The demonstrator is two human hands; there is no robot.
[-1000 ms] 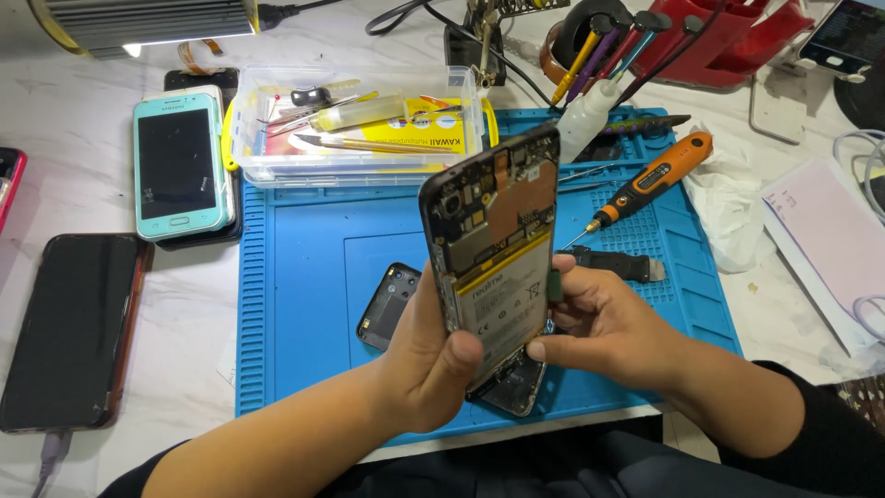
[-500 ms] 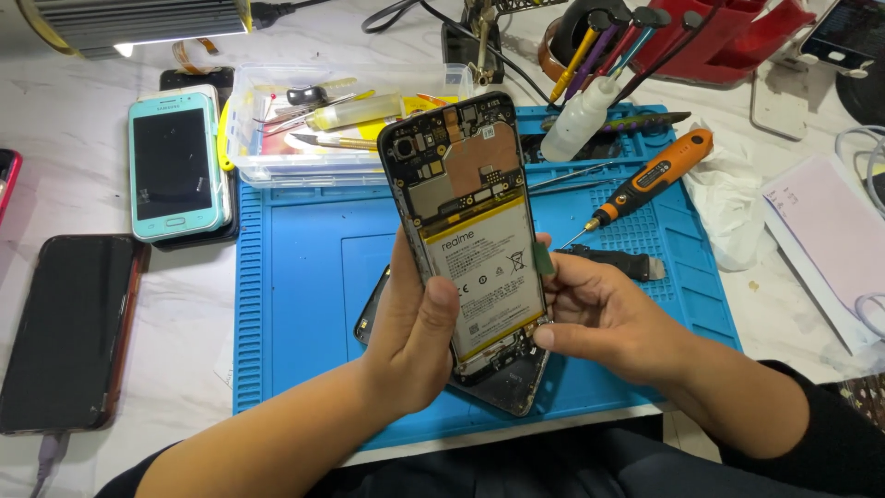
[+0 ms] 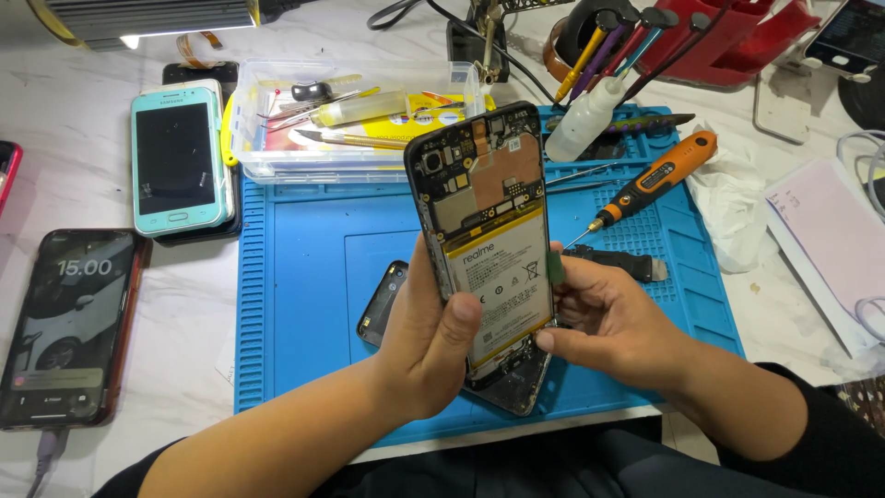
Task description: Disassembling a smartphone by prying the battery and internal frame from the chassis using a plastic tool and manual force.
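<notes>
Holding the opened phone (image 3: 487,249) upright above the middle of the blue work mat (image 3: 304,304), we have both hands clamped on its lower half: our left hand (image 3: 429,337) wraps the left edge with the thumb pressed on the pale battery face, and our right hand (image 3: 613,318) grips the right edge, one finger reaching under the bottom corner. The phone's back is off, so the circuit board shows at the far end and the battery below it; its near end hangs just above the mat's near edge. A dark back cover (image 3: 380,302) lies on the mat just left of our left wrist. To the right, an orange screwdriver (image 3: 650,184) lies slanted across the mat's far right corner, and a small black part (image 3: 627,265) sits just beyond our right knuckles, so room on that side is tight. The left stretch of the mat is bare and gives the widest room. Along the mat's far edge stands a clear plastic box (image 3: 355,124) of tools, close behind the phone's top. On the desk (image 3: 184,277) left of the mat lie a teal phone (image 3: 178,169) and, nearer, a dark phone (image 3: 66,327) with its screen lit, both well apart from our hands.
</notes>
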